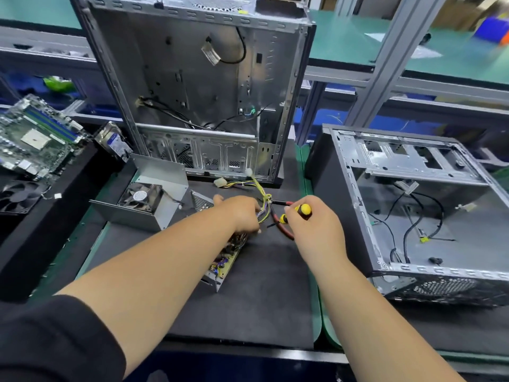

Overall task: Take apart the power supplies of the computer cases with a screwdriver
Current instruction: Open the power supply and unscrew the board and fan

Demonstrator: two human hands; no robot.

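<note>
Both forearms reach forward over the dark mat on the worktop [261, 312]. The left hand [239, 213] rests on the opened power supply [225, 260], its fingers curled round the wire bundle [263, 199] that leaves the unit; the exposed circuit board lies just beneath and nearer than those fingers, tilted in its metal tray. The right hand [314, 224] grips a yellow-and-black screwdriver [298, 212], fingers closed round the handle, the tool lying just right of the left fingertips. Red-handled pliers [283, 230] lie on the mat between the two hands. Left of the left fingers sits the removed power supply cover [154, 199], with its fan facing up. Beyond the fingers stands an upright computer case [201, 86], open and stripped, loose cables inside. Well right of the right fingers lies a second case [418, 210] on its side. Far left, a motherboard [35, 136] rests on a dark block, a loose fan [16, 197] beside it.
</note>
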